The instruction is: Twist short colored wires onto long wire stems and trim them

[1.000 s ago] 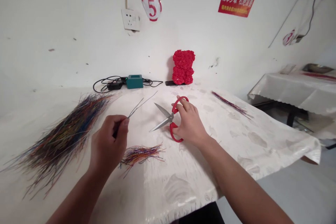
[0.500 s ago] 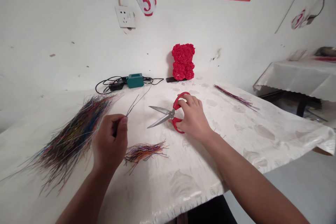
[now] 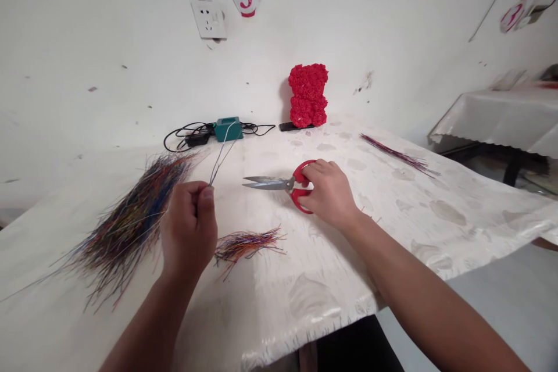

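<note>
My left hand [image 3: 189, 226] is closed in a pinch on a few thin wires [image 3: 221, 154] that stick up and away from it toward the wall. My right hand [image 3: 329, 192] grips the red handles of a pair of scissors [image 3: 279, 184], whose steel blades lie nearly together and point left toward the wires. A small bundle of short coloured wire pieces [image 3: 246, 243] lies on the white tablecloth [image 3: 305, 279] between my hands. A big heap of long coloured wires [image 3: 131, 218] spreads out to the left of my left hand.
At the wall stand a red rose bear [image 3: 308, 96], a teal box with black cables [image 3: 226, 128] and a dark phone [image 3: 290, 126]. Another thin wire bundle [image 3: 399, 156] lies at the far right of the table. A second covered table [image 3: 501, 119] stands to the right.
The scissor blades have gone from wide apart to nearly together and swung level. My left hand turned the wires more upright. The view shifted slightly downward.
</note>
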A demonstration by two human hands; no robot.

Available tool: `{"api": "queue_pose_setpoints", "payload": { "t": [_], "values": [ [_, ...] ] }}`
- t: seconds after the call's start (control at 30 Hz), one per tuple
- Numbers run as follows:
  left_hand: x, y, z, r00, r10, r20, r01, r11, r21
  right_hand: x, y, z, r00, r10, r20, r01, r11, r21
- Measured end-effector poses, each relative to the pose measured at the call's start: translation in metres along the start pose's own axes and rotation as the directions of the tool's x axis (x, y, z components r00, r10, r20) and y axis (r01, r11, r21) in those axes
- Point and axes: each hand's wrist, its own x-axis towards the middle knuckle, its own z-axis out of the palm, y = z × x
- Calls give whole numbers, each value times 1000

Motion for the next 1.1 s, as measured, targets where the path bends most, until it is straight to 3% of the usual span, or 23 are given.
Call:
{"api": "queue_pose_setpoints", "payload": {
  "t": [0.37,0.63,0.87,0.97,1.1],
  "values": [
    [0,6,-1,995,75,65,-78,996,46,-2,-2,1,1000,8,-19,-8,1000,-28],
    [1,5,-1,992,12,126,-12,1000,1,-3,-3,1,999,22,-26,-20,996,91],
    [1,3,0,992,48,119,-54,997,48,-3,-9,-1,985,170,39,-174,960,219],
    [0,3,0,992,55,115,-62,996,61,-3,-12,-3,948,274,163,-317,868,383],
    [0,6,0,995,28,97,-34,998,61,-2,-16,-5,847,323,422,-532,526,664]
  ]
}}
